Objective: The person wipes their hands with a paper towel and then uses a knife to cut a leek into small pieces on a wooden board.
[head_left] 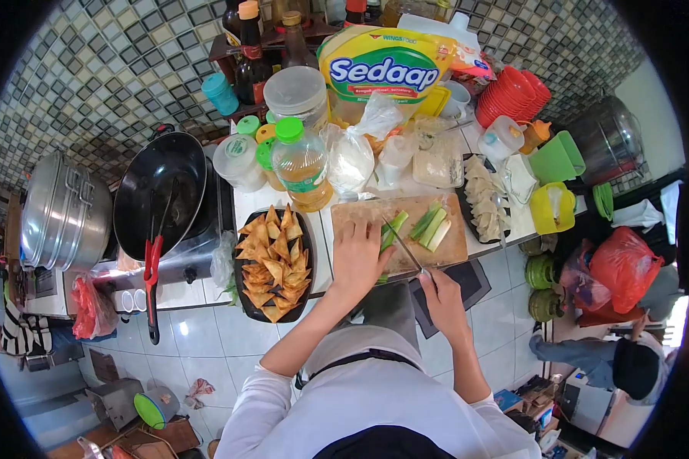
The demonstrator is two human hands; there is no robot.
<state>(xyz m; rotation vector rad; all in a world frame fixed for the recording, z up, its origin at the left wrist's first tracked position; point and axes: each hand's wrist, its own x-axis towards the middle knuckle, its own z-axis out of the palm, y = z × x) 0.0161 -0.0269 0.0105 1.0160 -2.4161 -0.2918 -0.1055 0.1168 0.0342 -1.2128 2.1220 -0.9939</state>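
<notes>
A wooden cutting board [348,209] lies on the tiled counter. My right hand [443,297] is closed round the handle of a knife [403,246], whose blade points up and left over the board. My left hand [360,256] rests on the board's left part, its fingers at a green leek piece [391,232] beside the blade; whether it grips the piece is hard to tell. More cut leek pieces [434,229] lie to the right of the knife. Left of the board is a black tray [306,246] of golden fried triangles [272,252].
An oil bottle [302,168], jars and a bag of white powder [350,161] stand behind the board. A black wok [161,187] sits on the stove at left. Right of the board is a plate of pale dumplings [484,200]. Another person [620,363] is at far right.
</notes>
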